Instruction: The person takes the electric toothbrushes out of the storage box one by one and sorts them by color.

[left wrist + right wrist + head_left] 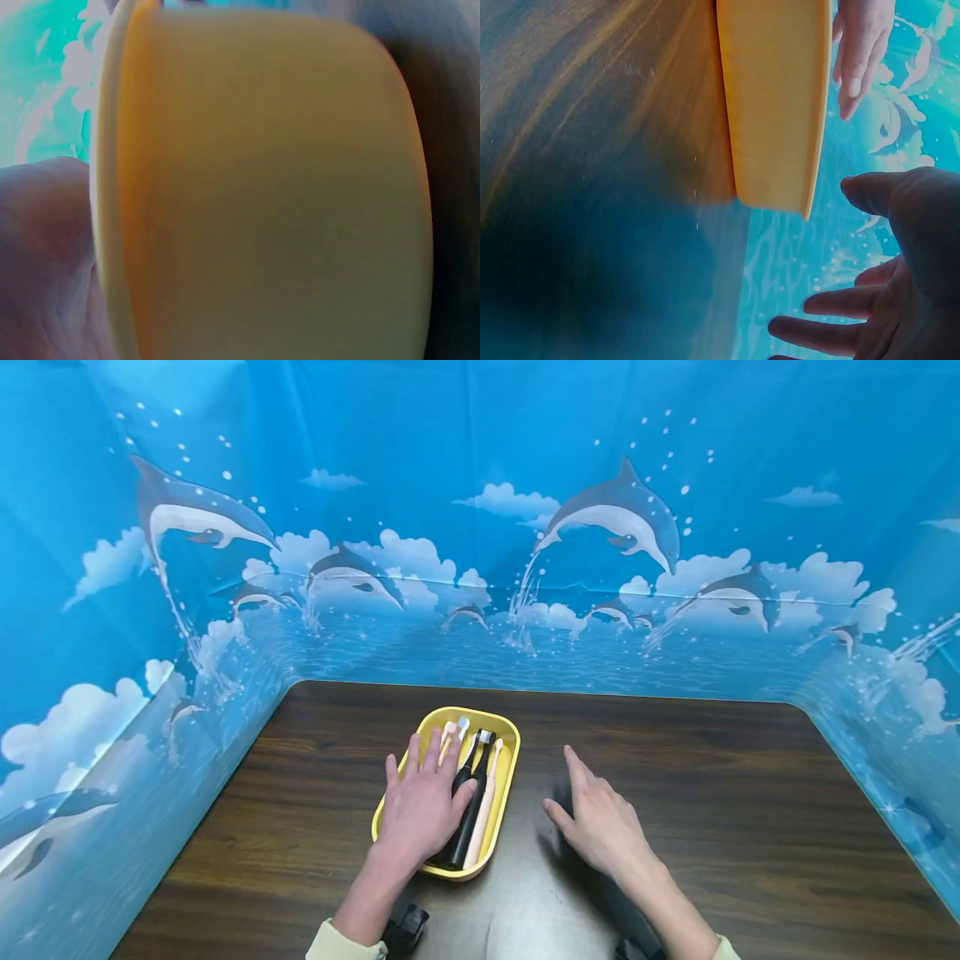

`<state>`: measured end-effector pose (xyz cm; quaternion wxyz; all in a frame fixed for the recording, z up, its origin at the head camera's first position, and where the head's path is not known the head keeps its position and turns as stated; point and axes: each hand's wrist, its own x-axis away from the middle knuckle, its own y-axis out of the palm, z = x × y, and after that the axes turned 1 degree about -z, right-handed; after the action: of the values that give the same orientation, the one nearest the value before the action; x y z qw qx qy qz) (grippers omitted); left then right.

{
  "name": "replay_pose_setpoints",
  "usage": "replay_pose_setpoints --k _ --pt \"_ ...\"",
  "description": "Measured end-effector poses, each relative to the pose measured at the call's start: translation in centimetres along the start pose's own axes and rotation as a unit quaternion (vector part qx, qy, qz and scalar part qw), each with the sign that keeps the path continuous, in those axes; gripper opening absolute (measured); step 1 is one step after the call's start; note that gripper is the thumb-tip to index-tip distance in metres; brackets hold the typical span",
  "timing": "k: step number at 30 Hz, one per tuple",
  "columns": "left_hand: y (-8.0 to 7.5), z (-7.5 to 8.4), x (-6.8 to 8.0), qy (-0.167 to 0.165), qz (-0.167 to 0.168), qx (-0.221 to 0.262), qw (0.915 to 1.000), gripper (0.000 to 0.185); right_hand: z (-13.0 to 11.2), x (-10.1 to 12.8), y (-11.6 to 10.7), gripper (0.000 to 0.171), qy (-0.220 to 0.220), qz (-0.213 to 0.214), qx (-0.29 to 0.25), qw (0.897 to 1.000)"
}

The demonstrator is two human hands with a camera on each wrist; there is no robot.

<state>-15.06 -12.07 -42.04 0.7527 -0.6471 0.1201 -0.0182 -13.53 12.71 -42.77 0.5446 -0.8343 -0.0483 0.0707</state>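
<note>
Now then, the brushes lie together inside the shallow yellow plastic tray with rounded corners [512,768], which sits on the dark wood-grain desk [750,818] at nine o'clock from the right hand [600,814]. Two slim black toothbrushes [467,822] run lengthwise, heads towards one o'clock, and a pale pink toothbrush [482,814] lines the three o'clock side. Up near twelve, a peach brush head [449,727] and a light-blue brush head [463,724] peek past the fingers; their handles are largely covered, so no firm count from here!

As for progress, my read is that the brushes are grouped in the tray and none is in hand; whether anything is left to do, these views cannot settle.

Over to the hands: the left hand [422,802] spreads palm-down over the tray's nine o'clock half, fingers fanned between twelve and one, thumb towards two. That grip is wide and holds nothing; whether the palm touches the brushes, I can't tell. The right grip is wide too, clear of the tray, index finger aimed at eleven, thumb at ten, forearm coming in from five.
</note>
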Motion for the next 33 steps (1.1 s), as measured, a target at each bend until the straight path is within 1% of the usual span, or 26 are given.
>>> replay_pose_setpoints --k 5,7,9,11,15,18,20,22,24,26,29,33 --pt "-0.6 -2.0 0.3 -0.061 -0.009 0.032 0.9976 0.067 -0.7 -0.4 0.6 0.080 0.008 -0.021 -0.006 1.000" --pt "-0.8 -2.7 0.4 -0.086 -0.009 0.045 0.9952 0.065 -1.2 -0.5 0.8 0.076 0.006 -0.030 -0.024 0.999" --pt "-0.9 -3.3 0.5 -0.108 -0.003 0.060 0.9924 0.060 -1.9 -0.6 1.3 0.073 -0.001 -0.041 -0.052 0.998" --pt "-0.9 -3.8 0.6 -0.122 -0.001 0.071 0.9900 0.053 -2.6 -0.5 1.8 0.072 -0.011 -0.051 -0.086 0.995" --pt "-0.7 -4.3 0.9 -0.136 -0.003 0.098 0.9858 0.030 -3.9 -0.4 3.4 0.070 -0.038 -0.067 -0.176 0.981" --pt "-0.5 -4.4 1.1 -0.137 -0.001 0.119 0.9834 0.020 -4.5 -0.1 4.5 0.056 -0.051 -0.068 -0.235 0.968" --pt "-0.3 -4.2 1.2 -0.135 0.001 0.130 0.9822 0.022 -4.5 0.1 4.9 0.048 -0.052 -0.058 -0.258 0.963" --pt "-0.2 -3.9 1.4 -0.128 0.004 0.138 0.9820 0.023 -4.4 0.3 5.0 0.043 -0.049 -0.042 -0.265 0.962" --pt "-0.2 -3.5 1.5 -0.122 0.001 0.144 0.9821 0.021 -4.0 0.5 4.8 0.046 -0.044 -0.029 -0.264 0.963" --pt "-0.2 -3.0 1.5 -0.113 0.000 0.150 0.9821 0.020 -3.6 0.6 4.5 0.050 -0.038 -0.022 -0.253 0.966" --pt "-0.2 -2.3 1.7 -0.103 -0.001 0.160 0.9817 0.021 -2.8 0.7 4.0 0.054 -0.034 -0.021 -0.243 0.969" --pt "-0.2 -1.5 1.8 -0.090 0.005 0.171 0.9812 0.021 -1.8 0.8 3.5 0.054 -0.031 -0.024 -0.241 0.970"
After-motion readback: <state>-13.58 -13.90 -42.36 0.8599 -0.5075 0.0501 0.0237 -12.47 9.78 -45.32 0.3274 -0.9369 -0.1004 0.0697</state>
